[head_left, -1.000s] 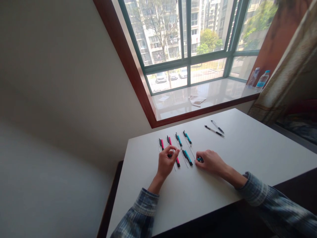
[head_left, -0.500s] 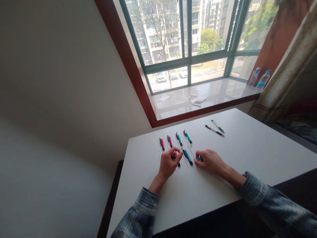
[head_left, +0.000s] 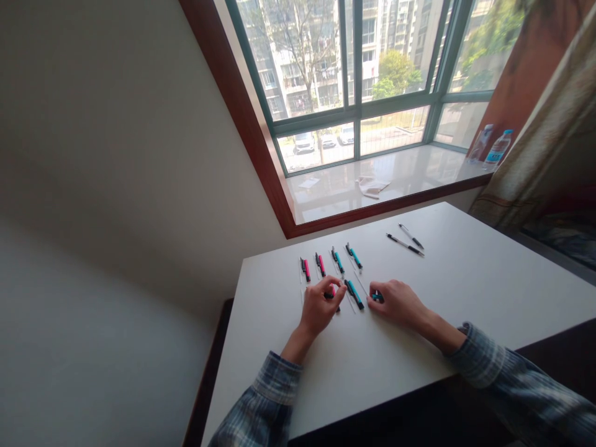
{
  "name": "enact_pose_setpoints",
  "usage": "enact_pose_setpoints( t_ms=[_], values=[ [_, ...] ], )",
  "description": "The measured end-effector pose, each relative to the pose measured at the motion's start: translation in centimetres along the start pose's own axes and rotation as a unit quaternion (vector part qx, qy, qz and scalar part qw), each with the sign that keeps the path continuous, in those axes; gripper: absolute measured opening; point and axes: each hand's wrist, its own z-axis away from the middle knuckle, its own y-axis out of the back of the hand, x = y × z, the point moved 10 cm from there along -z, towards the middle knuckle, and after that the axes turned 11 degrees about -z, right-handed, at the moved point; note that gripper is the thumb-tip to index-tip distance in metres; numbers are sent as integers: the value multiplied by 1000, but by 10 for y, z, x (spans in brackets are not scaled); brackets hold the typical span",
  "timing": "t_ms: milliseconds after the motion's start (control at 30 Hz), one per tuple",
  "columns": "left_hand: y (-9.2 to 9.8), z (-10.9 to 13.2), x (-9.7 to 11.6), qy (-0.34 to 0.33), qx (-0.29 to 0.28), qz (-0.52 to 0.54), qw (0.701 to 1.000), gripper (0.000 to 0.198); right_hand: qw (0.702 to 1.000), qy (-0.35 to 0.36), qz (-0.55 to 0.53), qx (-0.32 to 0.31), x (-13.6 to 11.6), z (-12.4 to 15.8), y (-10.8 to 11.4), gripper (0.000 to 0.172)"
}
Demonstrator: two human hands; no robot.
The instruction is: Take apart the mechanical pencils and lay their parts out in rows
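My left hand (head_left: 320,305) is closed in a pinch, thumb and forefinger tips together; whatever sits between them is too small to make out. Under it lies a pink and black pen part (head_left: 333,290), partly hidden by the fingers. Just right of those fingertips a teal and black pen part (head_left: 354,295) rests on the white table (head_left: 372,372). My right hand (head_left: 393,299) is down on the tabletop, its fingers closed round a teal pen barrel (head_left: 377,297) that is mostly covered. A thin pen refill (head_left: 360,284) lies between the hands.
Farther back stand out two pink pen parts (head_left: 305,270) (head_left: 320,265) and two teal ones (head_left: 338,261) (head_left: 354,256), with thin refills beside them. Two pens (head_left: 405,244) (head_left: 411,236) lie at the back right. Plastic bottles (head_left: 498,150) stand on the windowsill (head_left: 410,171).
Both hands keep their places and grips. Only a slight shift of the camera shows.
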Motion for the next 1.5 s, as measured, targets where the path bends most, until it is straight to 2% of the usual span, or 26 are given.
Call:
enact_pose_setpoints(
  t_ms=[367, 500, 600, 733, 833, 967, 1033, 1133, 1200, 1267, 1367, 1500],
  values=[
    [0, 0, 0, -3, -1, -6, 1000, 31, 999, 15, -29, 17, 1, 0, 0, 18],
    [0, -1, 1, -10, -2, -23, 1000, 33, 993, 49, -92, 47, -4, -1, 11, 21],
    [-1, 0, 3, -32, 0, -57, 998, 32, 974, 102, -191, 70, -17, -2, 22, 28],
    [-8, 4, 13, -91, -10, -107, 990, 24, 929, 155, -330, 59, -39, -4, 23, 28],
    [-12, 7, 20, -123, -16, -132, 983, 19, 909, 157, -382, 50, -47, -5, 16, 31],
    [-12, 9, 24, -129, -21, -134, 982, 22, 899, 127, -418, 30, -41, -8, 10, 35],
    [-9, 8, 22, -110, -18, -117, 987, 25, 899, 108, -423, 33, -31, -12, 12, 37],
    [-4, 6, 17, -67, -9, -77, 995, 33, 905, 83, -411, 71, -9, -21, 26, 38],
    [0, 5, 14, -42, -1, -52, 998, 34, 917, 68, -384, 89, 6, -26, 32, 38],
    [4, 5, 13, -29, 8, -34, 999, 31, 938, 54, -334, 79, 18, -30, 30, 35],
    [5, 5, 14, -25, 14, -22, 999, 31, 964, 48, -255, 54, 24, -35, 21, 27],
    [1, 5, 14, -29, -1, -19, 999, 33, 979, 41, -185, 69, 21, -41, 14, 22]
  ],
)
